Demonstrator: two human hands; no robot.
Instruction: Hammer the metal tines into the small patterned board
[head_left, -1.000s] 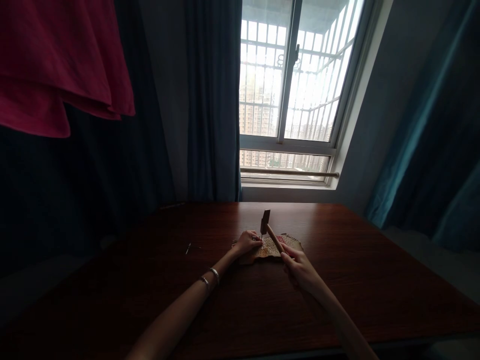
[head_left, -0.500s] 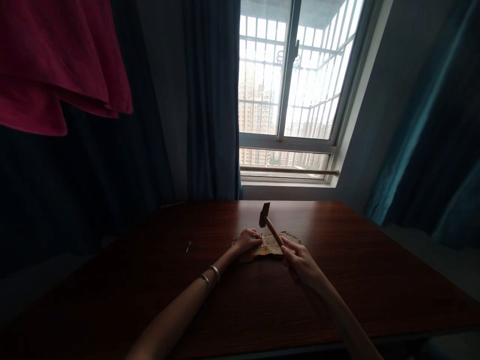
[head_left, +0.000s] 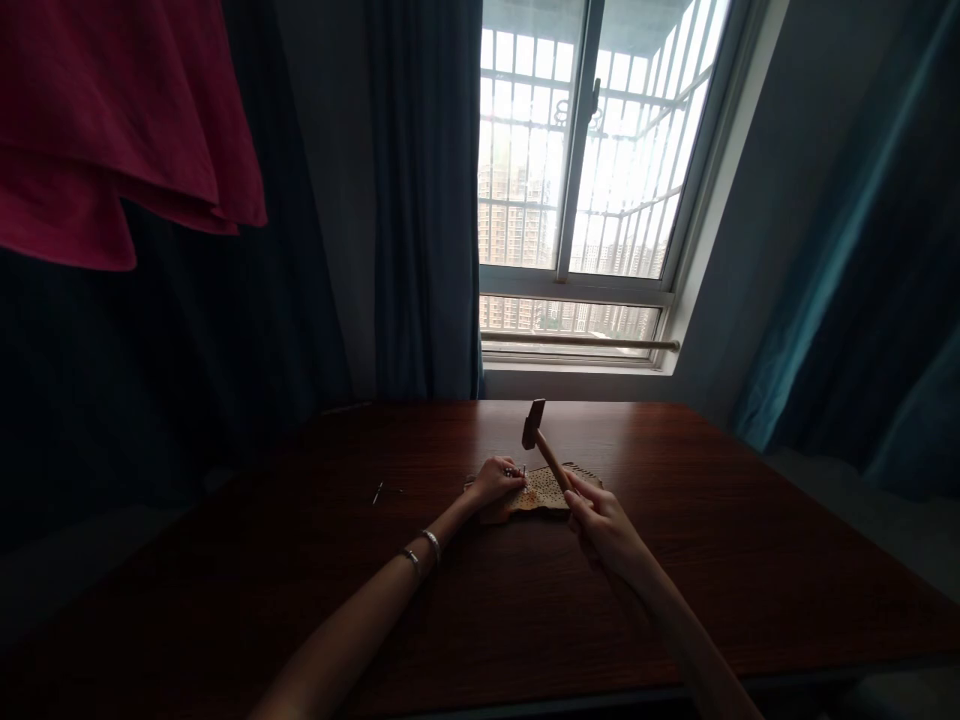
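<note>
A small wooden board [head_left: 551,491] dotted with many tiny holes or pins lies on the dark wooden table [head_left: 480,600]. My left hand [head_left: 493,482] rests on the board's left end, fingers pinched on a small nail standing on the board. My right hand [head_left: 604,528] is closed round the wooden handle of a small hammer [head_left: 541,447]. The hammer's dark head is raised a little above the nail and the board.
A thin metal tool [head_left: 379,491] lies on the table to the left of the board. Behind the table are a barred window [head_left: 585,180] and blue curtains [head_left: 424,200]. A red cloth [head_left: 112,120] hangs at the upper left.
The hammer head has risen from near the nail to higher above the board. My left hand has stayed pinched at the board's left end.
</note>
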